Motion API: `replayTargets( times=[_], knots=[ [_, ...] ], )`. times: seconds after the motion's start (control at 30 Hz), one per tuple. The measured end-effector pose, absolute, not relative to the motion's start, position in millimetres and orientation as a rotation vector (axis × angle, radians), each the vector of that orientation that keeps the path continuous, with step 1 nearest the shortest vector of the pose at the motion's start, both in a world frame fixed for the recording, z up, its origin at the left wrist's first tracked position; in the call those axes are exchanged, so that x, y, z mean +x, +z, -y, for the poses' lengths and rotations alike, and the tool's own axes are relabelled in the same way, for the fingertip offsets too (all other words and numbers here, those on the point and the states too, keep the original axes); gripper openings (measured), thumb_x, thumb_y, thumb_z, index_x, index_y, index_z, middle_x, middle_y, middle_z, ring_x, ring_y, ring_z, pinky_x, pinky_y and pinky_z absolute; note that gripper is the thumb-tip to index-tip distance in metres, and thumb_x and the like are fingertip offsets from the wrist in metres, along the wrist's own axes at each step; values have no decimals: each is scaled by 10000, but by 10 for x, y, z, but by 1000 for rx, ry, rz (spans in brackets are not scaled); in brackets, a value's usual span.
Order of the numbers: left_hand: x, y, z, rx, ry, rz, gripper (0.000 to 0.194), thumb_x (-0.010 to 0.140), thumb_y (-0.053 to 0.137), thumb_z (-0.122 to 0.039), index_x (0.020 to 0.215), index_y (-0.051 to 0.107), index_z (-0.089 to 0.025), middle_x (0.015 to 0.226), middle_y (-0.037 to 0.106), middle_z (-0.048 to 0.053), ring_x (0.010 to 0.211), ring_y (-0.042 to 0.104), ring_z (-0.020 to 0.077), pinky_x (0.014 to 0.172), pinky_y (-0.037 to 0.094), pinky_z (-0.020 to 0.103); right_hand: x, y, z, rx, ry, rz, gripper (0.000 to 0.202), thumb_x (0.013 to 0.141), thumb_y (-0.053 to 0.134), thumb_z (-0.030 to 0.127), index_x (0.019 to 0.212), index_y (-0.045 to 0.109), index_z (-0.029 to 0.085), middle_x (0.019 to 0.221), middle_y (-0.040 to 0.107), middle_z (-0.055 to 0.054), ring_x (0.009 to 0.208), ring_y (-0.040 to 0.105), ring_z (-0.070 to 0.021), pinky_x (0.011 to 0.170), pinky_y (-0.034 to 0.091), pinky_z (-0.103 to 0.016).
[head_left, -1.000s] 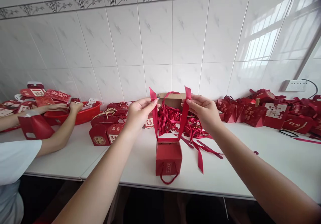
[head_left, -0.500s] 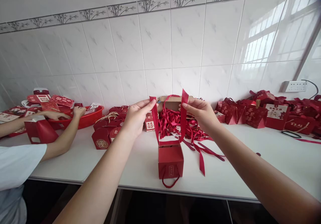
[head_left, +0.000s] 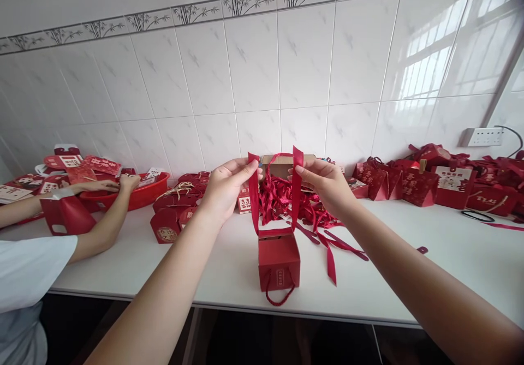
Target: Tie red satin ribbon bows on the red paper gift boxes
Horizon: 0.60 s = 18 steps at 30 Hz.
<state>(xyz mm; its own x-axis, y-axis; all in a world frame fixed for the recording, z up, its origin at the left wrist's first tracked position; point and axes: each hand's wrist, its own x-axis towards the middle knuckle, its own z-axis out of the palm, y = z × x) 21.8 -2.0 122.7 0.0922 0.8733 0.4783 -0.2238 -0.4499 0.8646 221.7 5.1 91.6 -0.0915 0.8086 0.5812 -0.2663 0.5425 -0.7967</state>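
Note:
A small red box [head_left: 279,256] stands upright near the table's front edge, a twisted cord handle hanging from its front. Two ends of a red ribbon [head_left: 254,207] rise from the back of its top. My left hand [head_left: 232,182] pinches the left end between thumb and fingers. The right end is pinched in my right hand [head_left: 321,182], level with the left. Both hands are above and behind the box, apart from each other. Behind them, a heap of red ribbons [head_left: 274,198] spills from an open cardboard box [head_left: 286,163].
On the white table [head_left: 380,277], red gift boxes [head_left: 417,185] are piled at the right. More boxes [head_left: 167,223] stand left of centre. At far left another person's hands [head_left: 129,184] reach over a red basin [head_left: 153,190]. A black loop [head_left: 477,216] lies at right.
My hands have come slightly closer together, and the ribbon ends with them. The red box has not visibly moved. The other person's left hand has shifted slightly at the basin.

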Motion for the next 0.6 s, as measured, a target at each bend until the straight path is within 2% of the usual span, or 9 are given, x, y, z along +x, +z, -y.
replayTargets(
  times=[0.23,0.5,0.6],
  knots=[
    [266,1250,79,1700,1314,-795,422,664,783,-281,953,485,-205,675,684,-18,699,649,151,715,478,300,2117,955,-20,-555,1008,1530,202,763,671,338,881,676,175,701,639,-4,590,572,-106,575,456,-263],
    [261,1264,95,1879,1223,-1006,482,682,752,-305,1069,475,-226,772,695,3,740,640,167,705,457,312,2075,990,149,-649,878,1843,281,790,633,428,872,707,170,635,506,19,539,378,-80,496,281,-245],
    [256,1260,97,1923,1216,-1040,495,684,746,-316,1087,472,-230,768,692,4,748,637,171,706,455,315,2058,986,164,-679,817,1873,317,787,628,466,869,687,165,631,471,22,539,347,-82,490,255,-246]
  ],
)
